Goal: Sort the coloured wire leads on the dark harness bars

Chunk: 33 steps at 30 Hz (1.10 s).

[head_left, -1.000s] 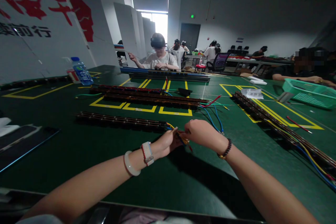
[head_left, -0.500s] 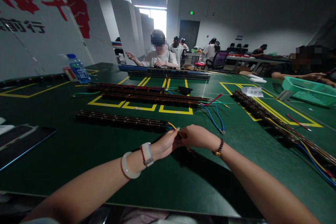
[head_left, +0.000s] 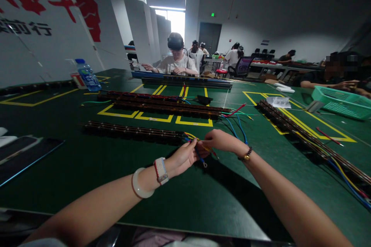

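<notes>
In the middle of the head view my left hand [head_left: 184, 157] pinches a bundle of coloured wires [head_left: 189, 136] that leaves the right end of a long dark strip assembly [head_left: 136, 132]. Right beside it, my right hand [head_left: 218, 141] is closed on the same wires from above, its fingertips partly hidden. A blue wire [head_left: 201, 157] with a ring terminal hangs below the fingers. Yellow and red wire ends show under my right hand. The strip lies flat on the green table [head_left: 121, 173].
Behind lie more strip assemblies [head_left: 174, 109] with loose wires; another strip [head_left: 295, 129] runs along the right. A green basket [head_left: 342, 102], a water bottle [head_left: 89, 77] and a dark flat device [head_left: 29, 158] stand around. A co-worker [head_left: 176, 60] sits across the table.
My right hand has shifted slightly right and up. The blue wire with its ring terminal now hangs visibly below the fingers. My left hand stays on the bundle.
</notes>
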Each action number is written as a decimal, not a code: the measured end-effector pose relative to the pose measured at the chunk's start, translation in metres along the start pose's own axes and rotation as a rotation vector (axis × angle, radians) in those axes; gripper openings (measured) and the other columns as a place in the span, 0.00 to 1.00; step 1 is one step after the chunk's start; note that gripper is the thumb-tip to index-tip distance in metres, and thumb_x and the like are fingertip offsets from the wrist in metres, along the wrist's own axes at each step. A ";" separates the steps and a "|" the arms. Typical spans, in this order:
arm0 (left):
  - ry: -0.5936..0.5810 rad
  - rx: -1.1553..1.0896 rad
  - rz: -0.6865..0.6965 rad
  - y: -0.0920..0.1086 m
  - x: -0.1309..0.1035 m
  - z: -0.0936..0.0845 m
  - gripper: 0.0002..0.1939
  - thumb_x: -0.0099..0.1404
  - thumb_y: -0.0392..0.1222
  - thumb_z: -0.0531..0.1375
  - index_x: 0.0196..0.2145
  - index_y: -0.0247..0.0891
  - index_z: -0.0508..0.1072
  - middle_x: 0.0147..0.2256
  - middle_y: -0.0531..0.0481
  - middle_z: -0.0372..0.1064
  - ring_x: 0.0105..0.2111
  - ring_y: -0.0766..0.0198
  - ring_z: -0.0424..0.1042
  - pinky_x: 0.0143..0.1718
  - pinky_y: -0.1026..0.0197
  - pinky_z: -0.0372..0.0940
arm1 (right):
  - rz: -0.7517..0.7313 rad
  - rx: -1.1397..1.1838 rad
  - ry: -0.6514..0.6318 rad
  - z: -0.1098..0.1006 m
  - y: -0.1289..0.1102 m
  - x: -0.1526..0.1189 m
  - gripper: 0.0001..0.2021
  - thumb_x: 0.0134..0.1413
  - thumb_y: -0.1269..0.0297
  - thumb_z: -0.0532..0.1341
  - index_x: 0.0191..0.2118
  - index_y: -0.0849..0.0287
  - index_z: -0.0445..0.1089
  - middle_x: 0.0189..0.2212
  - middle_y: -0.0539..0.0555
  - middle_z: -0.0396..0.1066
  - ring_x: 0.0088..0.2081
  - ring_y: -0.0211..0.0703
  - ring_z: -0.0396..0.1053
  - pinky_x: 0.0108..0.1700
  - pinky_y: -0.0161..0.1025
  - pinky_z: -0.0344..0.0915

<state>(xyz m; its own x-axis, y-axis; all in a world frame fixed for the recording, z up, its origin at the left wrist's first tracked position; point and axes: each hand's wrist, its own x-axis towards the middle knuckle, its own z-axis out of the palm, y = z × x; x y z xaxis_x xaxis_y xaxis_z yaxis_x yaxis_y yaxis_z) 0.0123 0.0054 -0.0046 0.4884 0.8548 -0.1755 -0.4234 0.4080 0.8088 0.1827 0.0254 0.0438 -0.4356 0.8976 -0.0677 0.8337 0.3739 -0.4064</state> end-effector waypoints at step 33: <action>0.034 0.084 -0.147 0.007 -0.008 0.003 0.13 0.69 0.41 0.45 0.31 0.30 0.62 0.31 0.39 0.71 0.32 0.58 0.73 0.36 0.57 0.66 | 0.158 -0.211 0.364 0.032 0.027 0.029 0.14 0.58 0.57 0.56 0.37 0.63 0.71 0.34 0.57 0.68 0.36 0.37 0.65 0.34 0.29 0.50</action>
<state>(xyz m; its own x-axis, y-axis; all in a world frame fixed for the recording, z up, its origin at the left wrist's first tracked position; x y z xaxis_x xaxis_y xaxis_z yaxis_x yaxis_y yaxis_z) 0.0072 0.0002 0.0045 0.5134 0.7989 -0.3132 -0.2833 0.5023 0.8169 0.1817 0.0542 0.0014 -0.1808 0.9571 0.2264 0.9479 0.2310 -0.2194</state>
